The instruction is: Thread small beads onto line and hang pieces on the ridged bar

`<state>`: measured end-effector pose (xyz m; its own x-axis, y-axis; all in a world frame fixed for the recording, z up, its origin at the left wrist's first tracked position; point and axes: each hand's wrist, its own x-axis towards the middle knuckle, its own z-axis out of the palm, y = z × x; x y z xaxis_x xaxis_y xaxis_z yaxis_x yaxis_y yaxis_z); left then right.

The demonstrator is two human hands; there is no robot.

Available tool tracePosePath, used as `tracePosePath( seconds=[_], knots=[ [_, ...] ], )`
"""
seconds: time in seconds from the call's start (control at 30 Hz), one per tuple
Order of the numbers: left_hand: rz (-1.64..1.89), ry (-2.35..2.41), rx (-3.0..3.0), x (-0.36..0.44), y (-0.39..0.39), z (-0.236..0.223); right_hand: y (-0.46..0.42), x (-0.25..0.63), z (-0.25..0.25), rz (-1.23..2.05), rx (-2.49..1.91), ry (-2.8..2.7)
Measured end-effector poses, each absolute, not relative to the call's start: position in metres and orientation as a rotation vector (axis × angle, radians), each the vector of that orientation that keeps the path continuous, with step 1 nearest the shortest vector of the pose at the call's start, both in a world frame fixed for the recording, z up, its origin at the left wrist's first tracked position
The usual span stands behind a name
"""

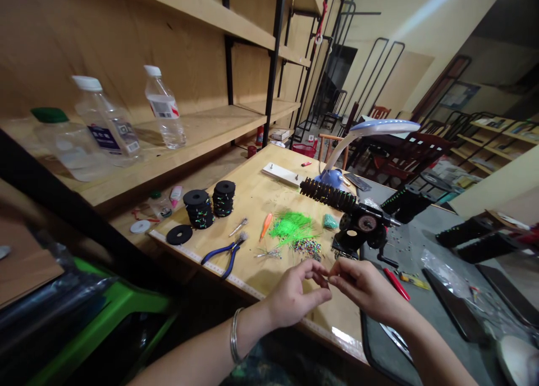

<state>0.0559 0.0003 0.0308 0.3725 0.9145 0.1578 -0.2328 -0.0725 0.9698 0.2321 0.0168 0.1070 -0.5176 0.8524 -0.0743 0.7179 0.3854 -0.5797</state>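
Over the front edge of the table, my left hand (295,294) and my right hand (367,289) meet at the fingertips. Thumb and fingers of each are pinched, and whatever is between them is too small to make out. Just beyond lie a heap of small multicoloured beads (306,248), a pile of bright green strands (293,226) and thin metal pieces (268,254). An orange-handled tool (266,226) rests left of the pile. Blue-handled pliers (223,258) lie open near the table edge. A black hand-cranked winder (361,224) carries a ribbed black roll (328,195).
Black foam spools (197,209) and a flat black disc (179,235) stand at left. A blue-white desk lamp (332,175) stands behind the winder. On the right, a grey mat (415,228) bears a red tool (396,284). Bottles (165,110) line the shelf.
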Motion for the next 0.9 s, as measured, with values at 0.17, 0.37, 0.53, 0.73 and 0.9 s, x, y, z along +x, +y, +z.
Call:
tracePosePath(
  seconds=[0.17,0.37,0.53,0.73,0.9],
  knots=[
    [1.092,0.764,1.311,0.061,0.004,0.036,0.017,0.232,0.111,0.848,-1.373,-2.446],
    [1.032,0.731,1.205,0.062,0.004,0.026,0.018,0.234,0.112,0.829,-1.37,-2.503],
    [1.006,0.7,1.193,0.063,0.006,0.023,0.018,0.234,0.113,0.794,-1.367,-2.525],
    [1.013,0.724,1.232,0.065,0.004,0.025,0.018,0.235,0.111,0.774,-1.322,-2.554],
    [0.987,0.716,1.205,0.066,0.007,0.026,0.018,0.235,0.111,0.774,-1.276,-2.568]
  ],
)
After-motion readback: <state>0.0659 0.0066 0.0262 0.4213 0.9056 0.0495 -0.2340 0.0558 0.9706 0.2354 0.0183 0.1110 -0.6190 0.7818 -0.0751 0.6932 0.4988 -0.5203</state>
